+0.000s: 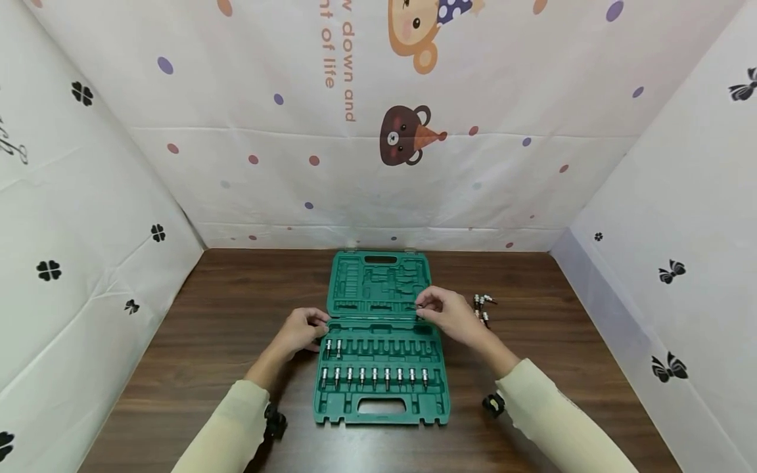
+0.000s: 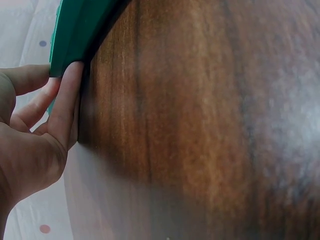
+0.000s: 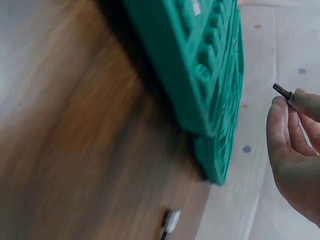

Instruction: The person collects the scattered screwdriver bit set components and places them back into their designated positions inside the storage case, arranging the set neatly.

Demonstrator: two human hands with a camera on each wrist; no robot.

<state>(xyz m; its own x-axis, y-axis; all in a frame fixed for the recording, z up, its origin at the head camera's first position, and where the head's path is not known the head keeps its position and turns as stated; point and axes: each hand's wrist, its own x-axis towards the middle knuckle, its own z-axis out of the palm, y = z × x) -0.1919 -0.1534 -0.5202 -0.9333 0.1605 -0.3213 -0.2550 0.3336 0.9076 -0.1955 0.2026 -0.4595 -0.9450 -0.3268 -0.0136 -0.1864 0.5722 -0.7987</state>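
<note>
So you've got a green plastic tool case (image 1: 378, 341) lying wide open on the dark wood table (image 1: 207, 328), lid half away from you, tray half toward you. Both halves have a moulded carry-handle cutout and lots of shaped slots. The lid half looks to have nothing in it, just the moulded recesses.

The tray half holds the bit sockets (image 1: 374, 376), shiny silver with dark tips, standing in their slots. Count from the head view: 9 in the near row and 2 more at the left end of the far row, so 11 seated. The other slots of that far row are open.

Your right hand (image 1: 451, 314) is over the right end of the case's hinge line, thumb and fingertips pinching 1 small dark bit (image 3: 283, 92). The right wrist view shows its dark end poking out above your fingers (image 3: 278, 125), with the case edge just beside it. It isn't in a slot.

Your left hand (image 1: 304, 330) is at the left edge of the case near the hinge, fingers loosely curled. In the left wrist view 2 fingertips (image 2: 70, 95) press against the green edge, not wrapped round it.

Off to the right of the case, just past your right hand, there's a little cluster of loose bits (image 1: 481, 307) on the table. Looks like 3 or 4, too small to count for sure.
</note>
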